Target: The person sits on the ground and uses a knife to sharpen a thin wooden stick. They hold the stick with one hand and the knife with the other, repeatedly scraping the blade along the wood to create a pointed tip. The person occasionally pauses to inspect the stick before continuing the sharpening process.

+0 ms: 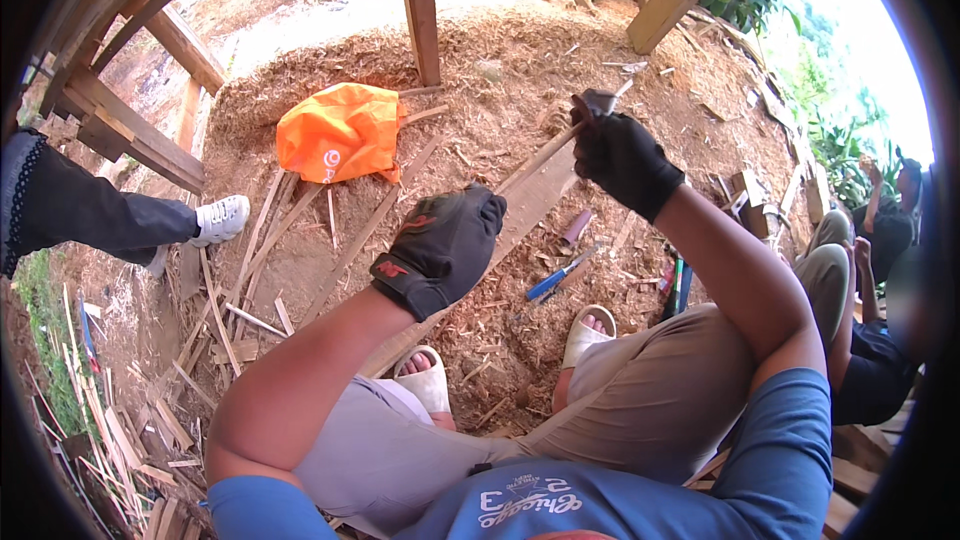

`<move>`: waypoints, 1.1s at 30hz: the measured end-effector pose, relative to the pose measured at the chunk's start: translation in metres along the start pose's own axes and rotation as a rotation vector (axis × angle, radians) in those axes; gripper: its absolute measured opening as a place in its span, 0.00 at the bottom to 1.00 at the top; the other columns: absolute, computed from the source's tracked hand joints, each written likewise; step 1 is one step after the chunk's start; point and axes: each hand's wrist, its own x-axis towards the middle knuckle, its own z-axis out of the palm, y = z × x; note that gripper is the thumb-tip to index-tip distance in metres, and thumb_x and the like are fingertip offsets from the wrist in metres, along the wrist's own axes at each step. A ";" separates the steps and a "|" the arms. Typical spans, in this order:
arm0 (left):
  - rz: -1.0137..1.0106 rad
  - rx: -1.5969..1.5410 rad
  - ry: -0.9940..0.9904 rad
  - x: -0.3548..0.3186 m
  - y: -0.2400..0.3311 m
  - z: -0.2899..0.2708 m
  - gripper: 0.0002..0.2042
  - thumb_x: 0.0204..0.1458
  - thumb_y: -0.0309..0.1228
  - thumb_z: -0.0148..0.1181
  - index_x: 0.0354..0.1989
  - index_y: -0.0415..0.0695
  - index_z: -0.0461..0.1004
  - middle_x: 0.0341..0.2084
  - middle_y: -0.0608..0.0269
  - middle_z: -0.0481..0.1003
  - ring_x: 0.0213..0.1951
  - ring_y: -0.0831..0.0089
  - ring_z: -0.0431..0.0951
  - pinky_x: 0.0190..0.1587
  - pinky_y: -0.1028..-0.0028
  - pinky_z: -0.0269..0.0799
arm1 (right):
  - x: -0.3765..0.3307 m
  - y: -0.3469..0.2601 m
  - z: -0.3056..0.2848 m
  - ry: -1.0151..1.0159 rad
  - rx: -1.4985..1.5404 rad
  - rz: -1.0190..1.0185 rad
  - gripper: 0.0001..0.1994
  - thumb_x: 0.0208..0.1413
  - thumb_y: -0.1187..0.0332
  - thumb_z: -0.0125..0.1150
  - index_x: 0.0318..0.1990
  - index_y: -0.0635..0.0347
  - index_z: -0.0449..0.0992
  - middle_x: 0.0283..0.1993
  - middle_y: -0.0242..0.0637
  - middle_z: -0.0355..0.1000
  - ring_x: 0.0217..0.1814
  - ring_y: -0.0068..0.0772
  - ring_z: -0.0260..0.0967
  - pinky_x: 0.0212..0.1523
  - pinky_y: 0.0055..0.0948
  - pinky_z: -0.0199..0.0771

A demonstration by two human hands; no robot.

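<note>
My left hand [445,245], in a black glove with red marks, is closed around the near end of a thin wooden stick [541,161]. The stick slants up and right to my right hand [628,158], also black-gloved and closed. A small dark object [594,106] shows at the right fingers, across the stick; its kind is not clear. Beyond it, a pale tip of wood sticks out. Beneath the stick lies a long wooden board [535,202], running down between my feet and partly covered by my left hand.
Wood shavings cover the ground. An orange bag [342,133] lies ahead left, near loose wood strips. A blue-handled tool [548,283] and a brownish cylinder [576,227] lie ahead of my feet. Wooden posts [418,15] stand beyond. Another person's leg [110,200] is left; people sit right.
</note>
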 end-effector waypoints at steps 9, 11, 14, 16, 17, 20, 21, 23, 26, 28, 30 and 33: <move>-0.038 0.011 0.026 0.005 0.011 0.001 0.09 0.68 0.33 0.49 0.43 0.42 0.75 0.30 0.48 0.80 0.35 0.44 0.81 0.37 0.51 0.74 | -0.025 0.047 0.056 -0.230 -0.374 0.047 0.12 0.73 0.59 0.52 0.48 0.57 0.76 0.30 0.30 0.70 0.26 0.21 0.63 0.29 0.25 0.64; 0.026 -0.014 0.082 0.003 0.007 0.007 0.08 0.67 0.31 0.50 0.44 0.42 0.75 0.29 0.48 0.80 0.35 0.45 0.82 0.37 0.51 0.74 | -0.025 0.046 0.055 -0.201 -0.402 0.010 0.15 0.75 0.55 0.51 0.49 0.58 0.76 0.30 0.30 0.71 0.26 0.21 0.65 0.29 0.25 0.65; 0.075 -0.053 0.116 0.000 0.009 0.004 0.07 0.66 0.29 0.51 0.44 0.43 0.75 0.29 0.48 0.80 0.34 0.45 0.82 0.36 0.50 0.74 | -0.030 0.031 0.066 -0.205 -0.644 -0.065 0.19 0.76 0.51 0.49 0.50 0.59 0.75 0.31 0.30 0.72 0.27 0.21 0.66 0.29 0.23 0.65; 0.060 -0.022 0.096 0.002 0.014 -0.001 0.07 0.66 0.29 0.50 0.44 0.43 0.75 0.29 0.48 0.80 0.33 0.45 0.81 0.36 0.50 0.74 | -0.030 0.031 0.070 -0.178 -0.670 -0.126 0.19 0.76 0.52 0.49 0.52 0.59 0.75 0.30 0.29 0.70 0.26 0.20 0.64 0.28 0.22 0.63; 0.051 -0.006 0.085 0.002 0.015 -0.002 0.07 0.66 0.30 0.50 0.44 0.43 0.75 0.29 0.48 0.80 0.33 0.44 0.81 0.35 0.49 0.73 | -0.029 0.033 0.068 -0.181 -0.621 -0.102 0.18 0.76 0.52 0.49 0.52 0.59 0.74 0.30 0.28 0.70 0.25 0.19 0.63 0.27 0.21 0.62; 0.003 0.026 0.059 0.004 0.017 0.000 0.08 0.67 0.31 0.49 0.44 0.43 0.75 0.28 0.47 0.79 0.32 0.44 0.81 0.35 0.50 0.73 | -0.022 0.034 0.050 -0.208 -0.365 0.067 0.15 0.74 0.55 0.50 0.52 0.58 0.73 0.30 0.26 0.67 0.22 0.18 0.60 0.24 0.20 0.59; -0.008 0.051 0.046 0.004 0.014 0.002 0.09 0.68 0.32 0.49 0.44 0.44 0.75 0.28 0.47 0.79 0.32 0.44 0.81 0.34 0.50 0.73 | -0.023 0.034 0.053 -0.185 -0.355 0.052 0.14 0.74 0.56 0.50 0.50 0.57 0.73 0.30 0.25 0.66 0.22 0.17 0.58 0.24 0.20 0.58; -0.028 0.101 0.017 0.005 0.006 0.005 0.10 0.69 0.33 0.47 0.42 0.44 0.75 0.27 0.46 0.78 0.32 0.44 0.81 0.34 0.50 0.73 | -0.028 0.032 0.060 -0.139 -0.334 0.021 0.12 0.74 0.57 0.51 0.47 0.56 0.72 0.31 0.24 0.65 0.21 0.16 0.55 0.22 0.19 0.56; -0.054 0.103 0.002 0.003 0.008 -0.005 0.11 0.70 0.34 0.47 0.40 0.44 0.75 0.27 0.45 0.78 0.32 0.43 0.80 0.34 0.50 0.73 | -0.010 0.004 0.031 -0.279 -0.265 -0.041 0.12 0.75 0.56 0.49 0.45 0.53 0.72 0.33 0.23 0.65 0.21 0.13 0.55 0.22 0.17 0.54; -0.007 0.076 0.048 0.001 0.002 -0.001 0.12 0.71 0.34 0.47 0.40 0.43 0.75 0.27 0.45 0.78 0.32 0.43 0.80 0.34 0.49 0.72 | -0.017 -0.011 0.031 -0.167 -0.254 -0.066 0.10 0.74 0.58 0.51 0.45 0.53 0.72 0.34 0.24 0.67 0.22 0.12 0.56 0.22 0.17 0.55; 0.018 0.062 0.067 0.002 0.003 0.001 0.12 0.70 0.35 0.47 0.39 0.43 0.75 0.27 0.45 0.78 0.32 0.43 0.80 0.34 0.49 0.72 | -0.018 -0.009 0.029 -0.173 -0.209 -0.064 0.08 0.72 0.61 0.53 0.47 0.54 0.72 0.34 0.25 0.68 0.22 0.13 0.57 0.22 0.18 0.56; 0.017 0.073 0.067 0.008 0.010 0.006 0.12 0.70 0.34 0.47 0.39 0.42 0.75 0.26 0.45 0.78 0.31 0.43 0.80 0.34 0.49 0.72 | -0.016 0.020 0.034 -0.316 -0.353 -0.121 0.06 0.68 0.67 0.54 0.47 0.55 0.74 0.32 0.26 0.68 0.23 0.17 0.59 0.24 0.22 0.60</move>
